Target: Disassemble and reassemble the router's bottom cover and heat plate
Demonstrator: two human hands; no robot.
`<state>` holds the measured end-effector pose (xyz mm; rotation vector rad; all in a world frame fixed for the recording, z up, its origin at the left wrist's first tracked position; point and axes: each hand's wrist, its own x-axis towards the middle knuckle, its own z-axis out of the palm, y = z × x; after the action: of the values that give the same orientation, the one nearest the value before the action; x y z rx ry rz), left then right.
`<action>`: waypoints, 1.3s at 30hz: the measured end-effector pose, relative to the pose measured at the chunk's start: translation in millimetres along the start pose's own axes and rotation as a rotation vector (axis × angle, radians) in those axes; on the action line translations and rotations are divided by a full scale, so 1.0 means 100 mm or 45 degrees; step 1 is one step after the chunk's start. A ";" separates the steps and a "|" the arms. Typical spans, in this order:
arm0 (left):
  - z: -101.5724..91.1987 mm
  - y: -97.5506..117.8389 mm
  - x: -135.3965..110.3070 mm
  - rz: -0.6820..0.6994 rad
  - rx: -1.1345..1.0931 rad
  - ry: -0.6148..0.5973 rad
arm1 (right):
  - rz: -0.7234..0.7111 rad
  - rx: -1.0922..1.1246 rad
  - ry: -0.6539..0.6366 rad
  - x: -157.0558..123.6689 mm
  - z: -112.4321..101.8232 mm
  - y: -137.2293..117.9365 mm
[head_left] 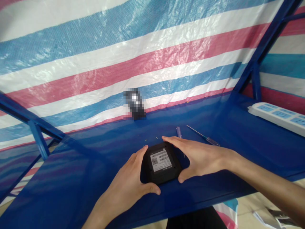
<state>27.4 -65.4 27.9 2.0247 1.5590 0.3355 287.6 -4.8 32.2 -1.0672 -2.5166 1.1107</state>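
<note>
Two hands (pixel 131 176) (pixel 202 156) flank a squarish black box (pixel 164 175) lying flat, label (pixel 161 160) up.

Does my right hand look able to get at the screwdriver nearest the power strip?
Likely yes: that screwdriver lies on the table just beyond the right hand, with nothing visible between them, though the hand would first have to leave the black box.

I see the left hand (pixel 127 179) and right hand (pixel 201 157) spread around a black box (pixel 163 163) on the blue table (pixel 78 178), a screwdriver (pixel 211 140) nearby.
</note>
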 end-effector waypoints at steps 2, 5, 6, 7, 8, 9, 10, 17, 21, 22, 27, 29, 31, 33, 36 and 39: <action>-0.01 0.01 -0.01 -0.016 -0.003 -0.004 | 0.030 0.019 0.003 -0.01 -0.01 -0.02; -0.01 0.01 -0.03 -0.032 -0.003 -0.009 | 0.046 0.003 -0.013 -0.01 -0.02 -0.05; -0.01 0.00 -0.03 -0.045 0.004 -0.017 | 0.047 -0.007 -0.024 0.00 -0.02 -0.06; 0.00 -0.01 -0.04 -0.063 0.016 -0.025 | 0.051 -0.018 -0.034 0.00 -0.03 -0.07; 0.00 -0.01 -0.03 -0.082 0.029 -0.032 | 0.058 -0.029 -0.048 0.01 -0.04 -0.08; 0.01 -0.02 -0.03 -0.097 0.041 -0.039 | 0.066 -0.039 -0.062 0.01 -0.04 -0.09; 0.02 -0.02 -0.03 -0.108 0.051 -0.043 | 0.073 -0.048 -0.075 0.02 -0.05 -0.11; 0.06 0.00 -0.02 -0.130 0.096 -0.104 | 0.119 -0.089 -0.136 0.06 -0.05 -0.14; 0.06 0.01 -0.02 -0.128 0.142 -0.125 | 0.145 -0.160 -0.149 0.07 -0.01 -0.15; 0.06 0.01 -0.02 -0.117 0.155 -0.128 | 0.155 -0.172 -0.150 0.08 -0.01 -0.16; 0.06 -0.01 -0.01 -0.061 0.193 -0.129 | 0.174 -0.210 -0.141 0.11 0.01 -0.18; 0.06 -0.02 -0.02 -0.033 0.205 -0.118 | 0.169 -0.232 -0.143 0.11 0.02 -0.17; 0.06 -0.01 -0.02 -0.007 0.214 -0.117 | 0.157 -0.249 -0.134 0.11 0.02 -0.15; 0.04 0.00 -0.02 0.014 0.225 -0.127 | 0.111 -0.261 -0.063 0.13 0.00 -0.12; -0.01 0.03 -0.01 0.043 0.233 -0.148 | 0.088 -0.295 0.254 0.23 -0.12 -0.06; -0.05 0.06 -0.03 0.026 0.213 -0.159 | 0.250 -0.363 0.580 0.38 -0.33 0.03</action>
<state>28.3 -68.2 35.7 2.1450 1.5345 0.0861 276.2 40.7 49.5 -1.4714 -2.2729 0.4722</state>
